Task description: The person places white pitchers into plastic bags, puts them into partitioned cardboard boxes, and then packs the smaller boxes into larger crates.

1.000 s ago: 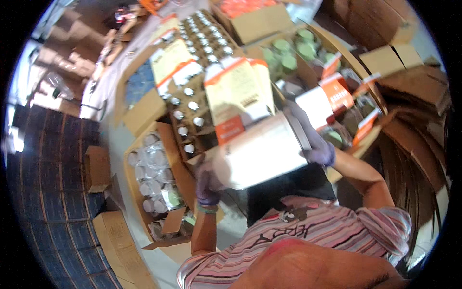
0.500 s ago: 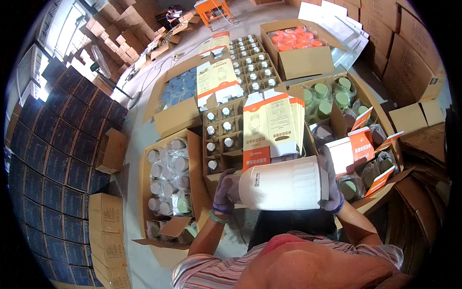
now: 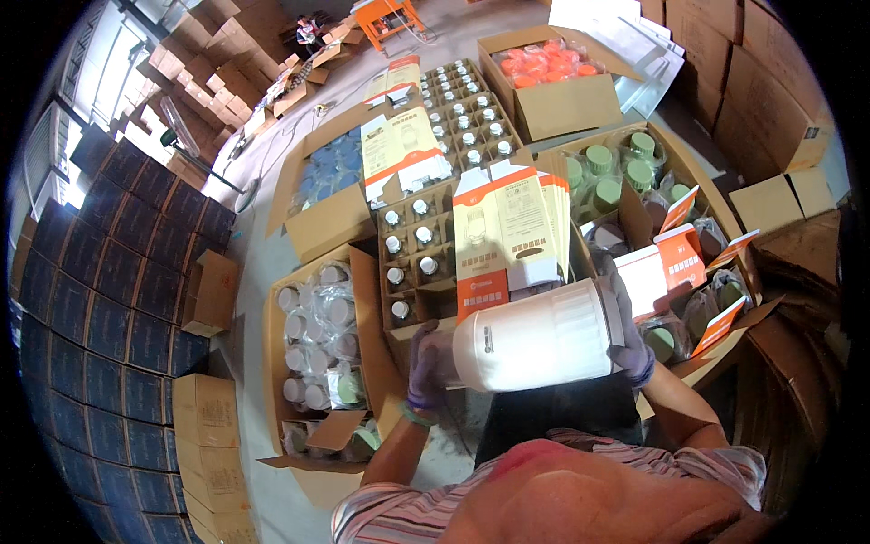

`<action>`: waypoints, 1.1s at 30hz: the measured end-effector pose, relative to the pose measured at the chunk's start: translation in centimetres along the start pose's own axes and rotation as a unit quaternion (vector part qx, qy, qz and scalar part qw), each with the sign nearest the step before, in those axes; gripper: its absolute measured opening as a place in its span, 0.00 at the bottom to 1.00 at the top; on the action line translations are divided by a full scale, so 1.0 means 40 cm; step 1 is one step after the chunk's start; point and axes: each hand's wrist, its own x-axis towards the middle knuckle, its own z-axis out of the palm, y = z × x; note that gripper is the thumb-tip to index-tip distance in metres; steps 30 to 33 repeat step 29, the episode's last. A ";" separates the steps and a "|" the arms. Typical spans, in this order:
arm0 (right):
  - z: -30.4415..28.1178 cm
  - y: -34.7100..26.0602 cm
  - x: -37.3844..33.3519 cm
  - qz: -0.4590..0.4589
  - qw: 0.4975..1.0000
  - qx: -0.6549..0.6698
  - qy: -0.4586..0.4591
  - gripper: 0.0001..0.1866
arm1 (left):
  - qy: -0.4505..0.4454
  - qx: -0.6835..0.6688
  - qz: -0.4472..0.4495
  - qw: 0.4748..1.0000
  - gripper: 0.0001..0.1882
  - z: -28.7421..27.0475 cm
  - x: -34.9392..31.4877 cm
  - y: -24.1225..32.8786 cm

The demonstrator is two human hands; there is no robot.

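Note:
A large white cylindrical bottle or jar [image 3: 535, 340] with a small dark print lies on its side between my two gloved hands. My left hand [image 3: 426, 367], in a purple-grey glove, closes round its narrower, greyish see-through end. At the wider, ribbed end my right hand [image 3: 629, 349] grips the rim, thumb on the near side and fingers on the far side. Just beyond the jar, flat printed cartons [image 3: 507, 231] in cream and orange are stacked over the divided box. Beside my right hand stands an opened white-and-orange carton [image 3: 666, 272].
A box of wrapped pale-lidded jars [image 3: 317, 335] stands left, green-lidded jars [image 3: 603, 172] right. Farther off are a divided box of white-capped bottles [image 3: 467, 118], blue items [image 3: 331, 168] and orange-lidded jars [image 3: 548, 63]. Dark cartons [image 3: 109, 299] form a wall on the left.
The jar has tilted slightly, its right end rising a little, with both hands still on it. My view has shifted slightly.

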 end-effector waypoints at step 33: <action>0.056 0.017 0.000 -0.056 0.993 0.104 0.003 0.70 | 0.028 0.098 0.092 0.991 0.31 0.010 0.016 0.084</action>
